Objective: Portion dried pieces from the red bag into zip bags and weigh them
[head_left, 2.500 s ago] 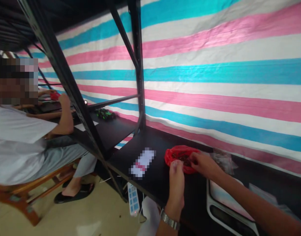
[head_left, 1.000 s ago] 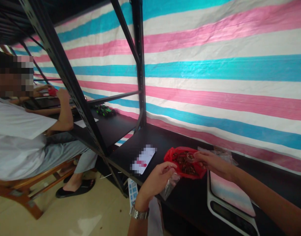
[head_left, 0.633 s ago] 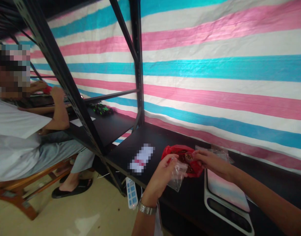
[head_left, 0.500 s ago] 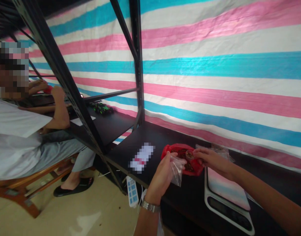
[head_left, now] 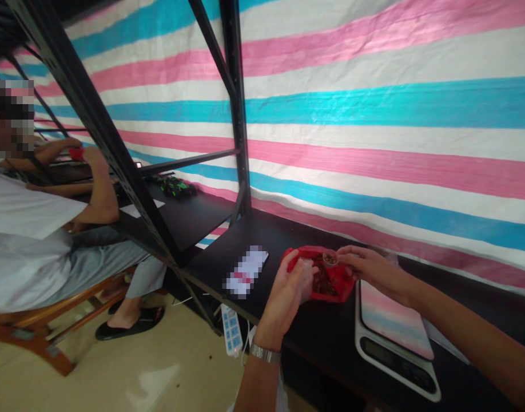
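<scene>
A red plastic bag (head_left: 342,289) lies open on the black shelf, with small brown dried pieces (head_left: 323,281) inside it. Over the bag, the fingertips of my right hand (head_left: 372,269) pinch a small clear cup (head_left: 330,259) that holds some of the brown pieces. My left hand (head_left: 286,292) is at the bag's left side, its fingers closed on a small clear plastic bag (head_left: 306,280) that is mostly hidden by the hand. Right of the red bag, under my right forearm, lies a white kitchen scale (head_left: 361,366) with a shiny top.
A white slip with blurred print (head_left: 247,272) lies on the shelf (head_left: 262,229) to the left. A power strip (head_left: 231,332) hangs below the front edge. Black rack posts (head_left: 241,131) stand at left, and beyond them a person (head_left: 35,212) sits near a green-black toy car (head_left: 177,186).
My right hand has raised the cup slightly from the brown pieces. My left hand has turned, so less of the clear plastic bag shows. The view has shifted a little.
</scene>
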The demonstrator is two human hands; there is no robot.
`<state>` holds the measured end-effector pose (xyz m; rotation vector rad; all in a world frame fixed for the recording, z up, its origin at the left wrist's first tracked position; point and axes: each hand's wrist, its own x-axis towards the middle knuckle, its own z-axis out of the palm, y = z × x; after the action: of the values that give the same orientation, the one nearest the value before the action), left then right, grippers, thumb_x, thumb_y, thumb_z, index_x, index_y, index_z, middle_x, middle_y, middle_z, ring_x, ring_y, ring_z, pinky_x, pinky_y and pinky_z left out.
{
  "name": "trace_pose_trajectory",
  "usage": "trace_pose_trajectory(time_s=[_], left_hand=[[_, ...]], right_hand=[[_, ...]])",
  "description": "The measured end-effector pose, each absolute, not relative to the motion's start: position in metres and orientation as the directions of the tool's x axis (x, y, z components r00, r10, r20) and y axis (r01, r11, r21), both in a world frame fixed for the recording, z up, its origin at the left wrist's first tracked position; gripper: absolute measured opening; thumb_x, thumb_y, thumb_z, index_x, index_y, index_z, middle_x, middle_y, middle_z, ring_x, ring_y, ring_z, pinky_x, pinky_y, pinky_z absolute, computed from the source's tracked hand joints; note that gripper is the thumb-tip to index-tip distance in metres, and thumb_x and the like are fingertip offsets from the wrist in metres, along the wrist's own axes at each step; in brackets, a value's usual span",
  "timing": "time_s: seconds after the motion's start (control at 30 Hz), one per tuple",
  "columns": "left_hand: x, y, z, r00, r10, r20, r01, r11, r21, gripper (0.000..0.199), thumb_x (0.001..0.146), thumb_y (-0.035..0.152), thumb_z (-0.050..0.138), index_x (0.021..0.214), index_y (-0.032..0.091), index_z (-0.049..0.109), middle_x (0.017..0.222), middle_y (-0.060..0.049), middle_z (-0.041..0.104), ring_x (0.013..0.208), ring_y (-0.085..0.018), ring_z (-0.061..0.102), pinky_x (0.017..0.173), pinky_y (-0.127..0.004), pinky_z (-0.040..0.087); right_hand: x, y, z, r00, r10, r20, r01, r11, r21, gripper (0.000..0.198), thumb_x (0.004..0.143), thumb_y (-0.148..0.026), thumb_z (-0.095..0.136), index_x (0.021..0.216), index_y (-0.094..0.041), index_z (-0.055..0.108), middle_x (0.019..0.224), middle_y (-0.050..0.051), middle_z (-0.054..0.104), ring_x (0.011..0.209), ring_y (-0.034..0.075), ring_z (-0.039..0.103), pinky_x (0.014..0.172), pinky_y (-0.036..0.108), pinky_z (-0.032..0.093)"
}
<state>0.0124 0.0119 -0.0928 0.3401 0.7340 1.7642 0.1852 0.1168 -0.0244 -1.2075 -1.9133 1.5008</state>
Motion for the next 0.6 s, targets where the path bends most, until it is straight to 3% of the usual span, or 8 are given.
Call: trace_pose_trajectory(time_s=[0.17, 0.3, 0.47, 0.6], left_hand=[[0.017, 0.012, -0.088, -0.407, 0.913, 0.027, -0.615, -0.296, 0.731, 0.075, 0.072, 0.029, 0.095, 0.136, 0.023, 0.059, 0.118, -0.010, 0.077, 0.112, -0.023, 0.074, 0.106, -0.036, 0.052], [0.023, 0.008, -0.076, -0.405, 0.908, 0.106, -0.592, -0.349, 0.727, 0.073, 0.071, 0.022, 0.094, 0.135, 0.025, 0.059, 0.123, -0.010, 0.075, 0.108, -0.024, 0.075, 0.099, -0.036, 0.056], [0.027, 0.007, -0.074, -0.399, 0.912, 0.097, -0.587, -0.335, 0.737, 0.078, 0.066, 0.011, 0.094, 0.136, 0.026, 0.062, 0.119, -0.010, 0.075, 0.111, -0.026, 0.074, 0.101, -0.037, 0.055], [0.028, 0.008, -0.079, -0.387, 0.914, 0.122, -0.528, -0.328, 0.783, 0.073, 0.070, 0.008, 0.090, 0.136, 0.027, 0.064, 0.119, -0.009, 0.075, 0.113, -0.026, 0.073, 0.104, -0.036, 0.053]], right_hand=[[0.174, 0.113, -0.003, -0.549, 0.822, -0.151, 0.375, 0.080, -0.924, 0.042, 0.079, -0.056, 0.074, 0.103, -0.022, 0.066, 0.072, -0.002, 0.063, 0.058, 0.012, 0.054, 0.054, 0.025, 0.042], [0.163, 0.106, 0.009, -0.590, 0.808, 0.003, 0.416, 0.307, -0.856, 0.028, 0.082, -0.045, 0.070, 0.097, -0.022, 0.067, 0.078, 0.001, 0.070, 0.062, 0.014, 0.058, 0.055, 0.026, 0.042], [0.159, 0.090, 0.020, -0.624, 0.762, 0.173, 0.555, 0.588, -0.588, 0.013, 0.086, -0.031, 0.065, 0.095, -0.024, 0.071, 0.076, 0.001, 0.072, 0.070, 0.018, 0.064, 0.068, 0.030, 0.049], [0.161, 0.082, 0.026, -0.712, 0.666, 0.222, 0.570, 0.734, -0.369, 0.013, 0.086, -0.022, 0.067, 0.098, -0.026, 0.073, 0.101, 0.004, 0.077, 0.090, 0.022, 0.070, 0.088, 0.034, 0.052]])
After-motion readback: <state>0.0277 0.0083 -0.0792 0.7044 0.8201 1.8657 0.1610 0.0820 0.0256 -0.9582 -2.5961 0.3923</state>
